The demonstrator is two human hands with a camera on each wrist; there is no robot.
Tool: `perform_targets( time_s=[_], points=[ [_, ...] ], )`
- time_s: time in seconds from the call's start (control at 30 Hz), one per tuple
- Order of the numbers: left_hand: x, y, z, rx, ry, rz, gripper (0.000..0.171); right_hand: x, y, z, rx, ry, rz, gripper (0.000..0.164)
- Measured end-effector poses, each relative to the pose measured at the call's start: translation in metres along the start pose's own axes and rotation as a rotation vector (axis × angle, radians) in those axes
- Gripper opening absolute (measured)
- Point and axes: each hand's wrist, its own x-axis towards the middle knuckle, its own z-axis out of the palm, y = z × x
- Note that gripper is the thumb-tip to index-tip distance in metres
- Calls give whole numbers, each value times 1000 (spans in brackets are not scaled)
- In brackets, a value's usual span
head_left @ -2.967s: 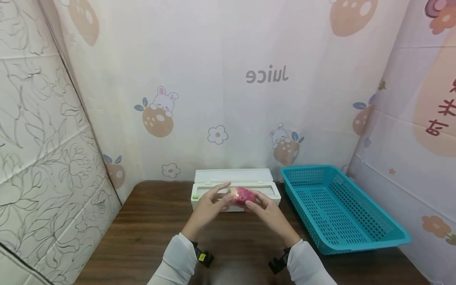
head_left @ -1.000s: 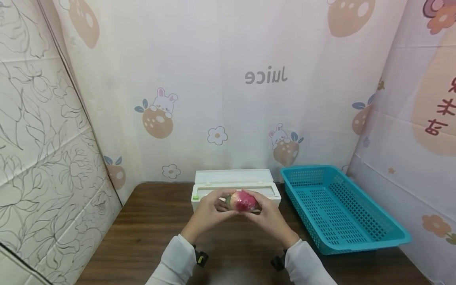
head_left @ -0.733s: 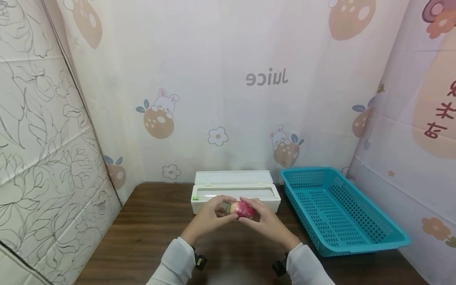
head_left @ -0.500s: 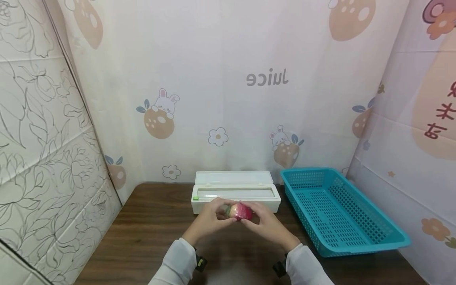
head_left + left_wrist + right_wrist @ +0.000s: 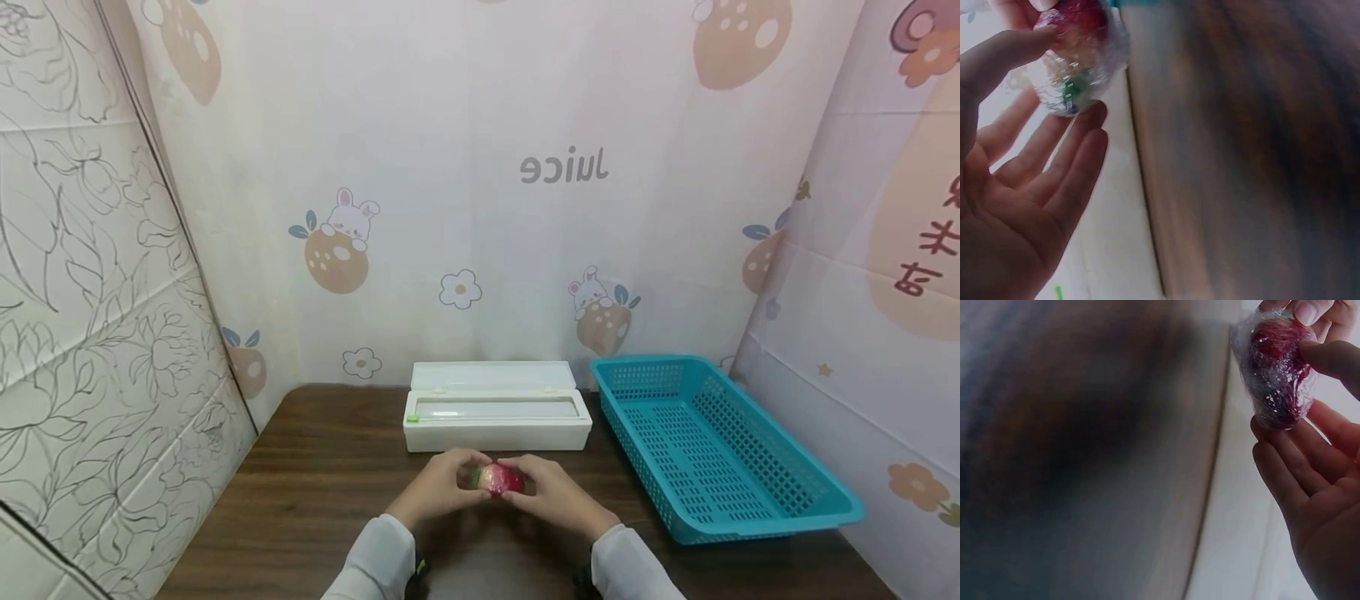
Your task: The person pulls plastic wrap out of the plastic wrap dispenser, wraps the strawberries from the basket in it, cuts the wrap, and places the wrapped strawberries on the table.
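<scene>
A fruit [image 5: 498, 479], red with a pale yellow part and a green end, is wrapped in clear cling film. Both hands hold it between them in front of the white box. My left hand [image 5: 444, 490] pinches the fruit's green side between thumb and fingers. On its red end, my right hand [image 5: 553, 493] grips it with thumb and fingertips. In the left wrist view the loose, shiny film bunches around the wrapped fruit [image 5: 1072, 62], with the left thumb pressed on it. The right wrist view has the red end of the wrapped fruit [image 5: 1279, 372] against the right fingertips.
Behind the hands stands a white cling film dispenser [image 5: 497, 435] with its lid raised and a small green slider at left. A blue-green plastic basket [image 5: 727, 450] sits at the right on the brown wooden table [image 5: 300, 500]. Printed cloth hangs around the table.
Both hands have moved down and toward the body with the wrapped fruit, so the dispenser's front shows whole. Over the earlier frames the fruit was turned between the fingers.
</scene>
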Motion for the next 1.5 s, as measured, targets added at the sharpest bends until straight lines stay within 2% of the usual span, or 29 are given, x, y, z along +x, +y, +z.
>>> perform_targets(
  time_s=[0.1, 0.23, 0.5, 0.7, 0.93, 1.07, 1.27, 1.4, 1.5],
  points=[
    [-3, -5, 4, 20, -52, -38, 39, -1, 5, 6, 10, -35, 19, 49],
    [-6, -8, 8, 12, -87, -70, 38, -3, 10, 11, 8, -41, 28, 43],
    [-10, -6, 15, -55, -63, -124, 40, -7, 11, 12, 28, -53, 138, 41],
    [-13, -7, 21, -63, -33, -116, 40, -8, 11, 14, 54, -61, 178, 42],
    [-15, -5, 18, -11, -21, -61, 42, -7, 13, 15, 69, -57, 124, 47],
    [-15, -5, 14, -46, -26, -60, 48, -6, 14, 12, 89, -51, 102, 51],
    [-16, -6, 10, -83, -33, -71, 54, -6, 16, 8, 111, -55, 116, 51],
    [-17, -7, 6, -52, -21, -68, 54, -7, 16, 6, 119, -55, 124, 50],
    [-19, -5, 1, 22, -16, -59, 52, -8, 16, 6, 116, -52, 124, 50]
  ],
)
